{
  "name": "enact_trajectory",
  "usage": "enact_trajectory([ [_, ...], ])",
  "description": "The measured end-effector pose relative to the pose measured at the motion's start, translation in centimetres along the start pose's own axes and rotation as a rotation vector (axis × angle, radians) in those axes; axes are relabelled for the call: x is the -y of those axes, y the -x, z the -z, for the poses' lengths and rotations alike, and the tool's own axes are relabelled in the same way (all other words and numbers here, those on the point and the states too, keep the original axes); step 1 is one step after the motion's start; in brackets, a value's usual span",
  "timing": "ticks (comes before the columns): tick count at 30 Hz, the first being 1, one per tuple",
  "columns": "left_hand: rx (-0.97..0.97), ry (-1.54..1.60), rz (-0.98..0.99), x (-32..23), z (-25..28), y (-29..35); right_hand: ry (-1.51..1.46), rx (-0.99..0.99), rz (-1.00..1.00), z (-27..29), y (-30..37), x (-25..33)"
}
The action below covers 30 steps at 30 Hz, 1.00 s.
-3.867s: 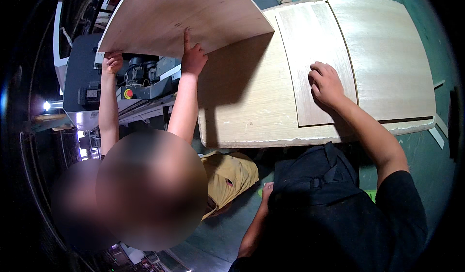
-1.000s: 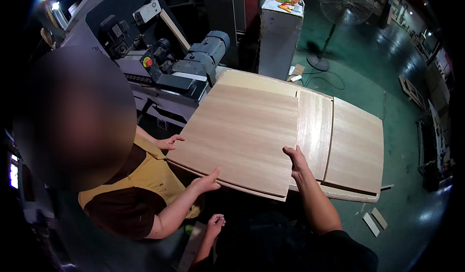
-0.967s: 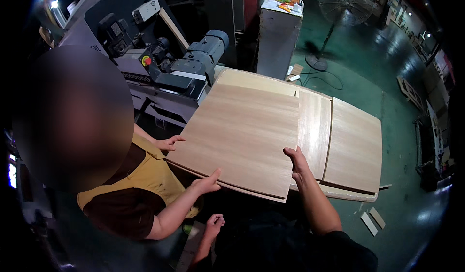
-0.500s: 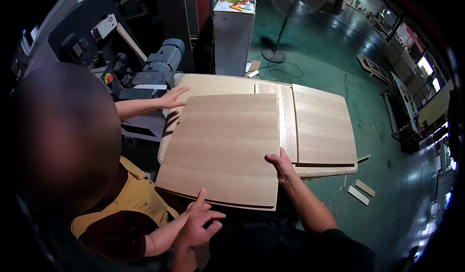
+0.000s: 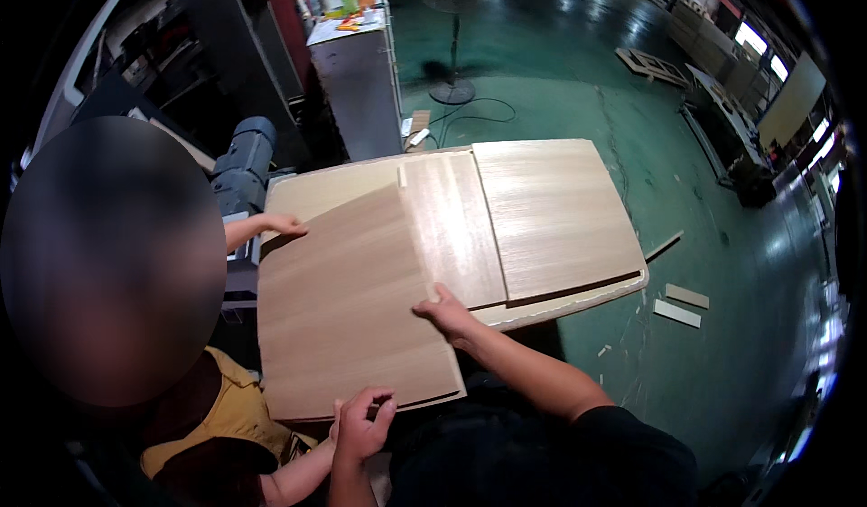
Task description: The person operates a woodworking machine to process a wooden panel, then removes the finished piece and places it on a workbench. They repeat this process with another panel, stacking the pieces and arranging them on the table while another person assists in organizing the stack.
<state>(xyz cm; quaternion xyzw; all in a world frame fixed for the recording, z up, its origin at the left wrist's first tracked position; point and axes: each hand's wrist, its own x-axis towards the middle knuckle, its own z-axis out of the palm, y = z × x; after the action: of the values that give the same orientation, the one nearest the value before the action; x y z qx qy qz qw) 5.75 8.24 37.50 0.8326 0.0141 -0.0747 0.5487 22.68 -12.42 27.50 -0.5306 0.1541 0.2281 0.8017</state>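
Note:
A large wood-grain panel (image 5: 348,313) lies tilted over the left part of the work table. My right hand (image 5: 447,316) grips its right edge, thumb on the top face, the other fingers partly hidden at the edge. Close to the near edge is my left hand (image 5: 363,424), its fingers bent and the thumb apart from them, with nothing seen between. A co-worker's hand (image 5: 287,225) is at the panel's far left edge. The co-worker's other hand (image 5: 335,421) is mostly hidden behind my left hand.
Beside the held panel, another panel (image 5: 452,227) and a wider one (image 5: 560,218) lie on the pale table board (image 5: 578,292). A grey motor (image 5: 246,159) stands at left, a cabinet (image 5: 357,87) and a fan stand (image 5: 453,90) beyond. Wood strips (image 5: 677,313) lie on the green floor.
The held panel has turned and shifted left toward the co-worker, uncovering more of the middle panel. My right hand moved left with it. My left hand's fingers have curled. The view has shifted.

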Motion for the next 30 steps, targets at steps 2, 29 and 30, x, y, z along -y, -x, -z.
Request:
enact_trajectory([
  [2, 0.005, 0.043, -0.017, -0.8, -2.6, 0.9, 0.009, 0.043, -0.049, 0.1, -1.5, -0.2],
  [29, -0.157, -0.516, 0.154, 1.6, -38.0, -27.2, 1.170, -0.740, 0.235, 61.3, -6.1, 18.9],
  [30, -0.165, -0.533, 0.178, 1.3, -38.5, -27.4, 1.270, -0.739, 0.230, 60.8, -5.7, 19.1],
])
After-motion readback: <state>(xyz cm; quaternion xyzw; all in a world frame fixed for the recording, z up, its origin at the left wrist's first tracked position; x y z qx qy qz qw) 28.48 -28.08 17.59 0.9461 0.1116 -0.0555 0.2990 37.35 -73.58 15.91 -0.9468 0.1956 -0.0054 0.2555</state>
